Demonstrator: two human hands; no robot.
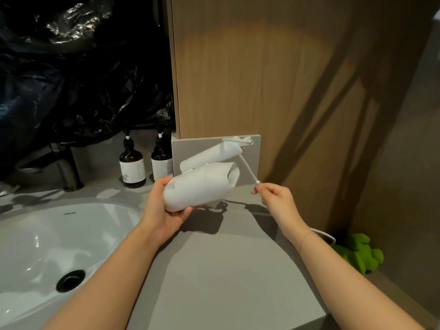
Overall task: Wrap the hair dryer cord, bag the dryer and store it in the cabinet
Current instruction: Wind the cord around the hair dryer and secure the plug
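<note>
Two bare forearms enter from the bottom edge and converge toward mid-frame, above a grey countertop that fills the lower centre.

Left hand, centre frame: fingers and thumb curled round the rear end of a white hair dryer, gripping the barrel from below and behind. Dryer held clear of the counter, barrel lying roughly level with its mouth toward the right; the folded handle sits above the barrel, angled up to the right. Small print visible on the barrel near the thumb.

Right hand, right of centre: thumb and forefinger pinch the white cord just below its ribbed strain relief; remaining fingers loosely curled. Cord runs taut from the handle's end down-right to the pinch. A further loop of cord shows past the right wrist at the counter's edge.

Behind the dryer: a grey panel against a wood-grain cabinet filling the upper right.

Left of centre: two brown pump bottles with white labels stand side by side on the counter. A dark metal faucet beside a white sink, drain at lower left. Black plastic sheeting covers the upper left.

Lower right: a green plush object, below the counter's edge.
</note>
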